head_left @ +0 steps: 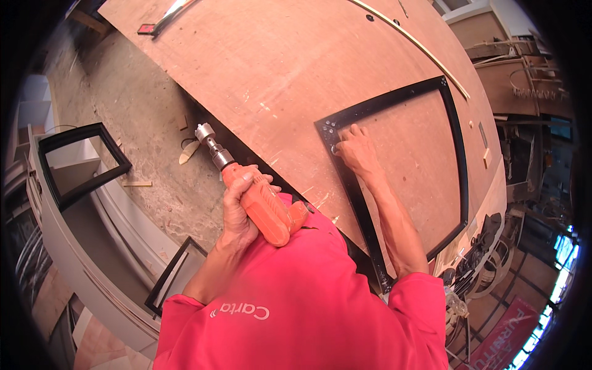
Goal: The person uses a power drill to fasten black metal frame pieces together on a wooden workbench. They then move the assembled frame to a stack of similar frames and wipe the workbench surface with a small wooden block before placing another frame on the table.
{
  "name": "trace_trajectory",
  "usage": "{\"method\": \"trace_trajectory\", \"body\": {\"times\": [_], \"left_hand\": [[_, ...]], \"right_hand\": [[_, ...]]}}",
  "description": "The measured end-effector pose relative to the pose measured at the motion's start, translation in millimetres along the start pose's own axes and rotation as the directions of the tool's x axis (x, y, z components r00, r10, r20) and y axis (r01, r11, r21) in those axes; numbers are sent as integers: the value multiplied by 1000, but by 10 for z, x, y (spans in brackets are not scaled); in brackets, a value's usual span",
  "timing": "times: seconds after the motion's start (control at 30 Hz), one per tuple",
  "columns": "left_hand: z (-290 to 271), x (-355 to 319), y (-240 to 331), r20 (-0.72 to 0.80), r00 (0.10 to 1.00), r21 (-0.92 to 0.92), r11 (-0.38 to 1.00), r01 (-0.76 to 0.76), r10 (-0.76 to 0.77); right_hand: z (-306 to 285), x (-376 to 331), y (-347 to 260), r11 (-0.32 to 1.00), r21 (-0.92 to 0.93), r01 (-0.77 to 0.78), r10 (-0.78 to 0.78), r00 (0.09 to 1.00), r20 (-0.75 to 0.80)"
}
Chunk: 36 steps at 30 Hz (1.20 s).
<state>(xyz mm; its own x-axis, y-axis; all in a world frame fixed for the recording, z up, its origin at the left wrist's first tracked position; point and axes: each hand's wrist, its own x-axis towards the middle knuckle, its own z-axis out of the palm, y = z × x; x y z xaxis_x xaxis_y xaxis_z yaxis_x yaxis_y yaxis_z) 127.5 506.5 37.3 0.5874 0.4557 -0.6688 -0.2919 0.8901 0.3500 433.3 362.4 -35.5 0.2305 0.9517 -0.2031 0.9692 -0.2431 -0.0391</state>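
My left hand (238, 206) is wrapped round an orange power drill (264, 213), held in front of my body. Its metal chuck carries a wide, short cutting bit (205, 133) that points away to the upper left. A black rectangular frame (453, 132) lies flat on the wooden sheet. At its near left corner, where several pale round marks or holes show, my right hand (357, 150) rests with curled fingers, thumb and forefinger close to the corner. Anything pinched between those fingers is hidden.
The large wooden sheet (271, 68) forms the work surface. A thin wooden strip (425, 52) and a red-ended tool (147, 29) lie on it. To the left, another black frame (86, 132) rests on a grey cabinet (86, 259) above the concrete floor (148, 98).
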Motion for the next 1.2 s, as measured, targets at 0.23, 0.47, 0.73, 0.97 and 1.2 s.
{"method": "trace_trajectory", "body": {"times": [0.23, 0.47, 0.73, 0.97, 1.2], "left_hand": [[-9, 34, 22, -2, 1000, 8, 1000, -13, 13], [-7, 28, 33, 2, 1000, 25, 1000, -5, 5], [-8, 33, 25, 1, 1000, 32, 999, -10, 10], [-7, 39, 16, 7, 1000, 22, 1000, -2, 2], [-19, 52, 16, -9, 1000, 6, 1000, -2, 2]], "right_hand": [[-18, 5, 55, 1000, -5, 13, -13, 1000, -10], [-1, -3, 78, 999, 17, 28, -27, 998, -53], [71, -85, 51, 999, 37, -15, 20, 988, -156], [132, -83, -10, 998, 16, -69, 70, 990, -120], [45, -8, -49, 998, -12, -60, 59, 997, -54]]}}
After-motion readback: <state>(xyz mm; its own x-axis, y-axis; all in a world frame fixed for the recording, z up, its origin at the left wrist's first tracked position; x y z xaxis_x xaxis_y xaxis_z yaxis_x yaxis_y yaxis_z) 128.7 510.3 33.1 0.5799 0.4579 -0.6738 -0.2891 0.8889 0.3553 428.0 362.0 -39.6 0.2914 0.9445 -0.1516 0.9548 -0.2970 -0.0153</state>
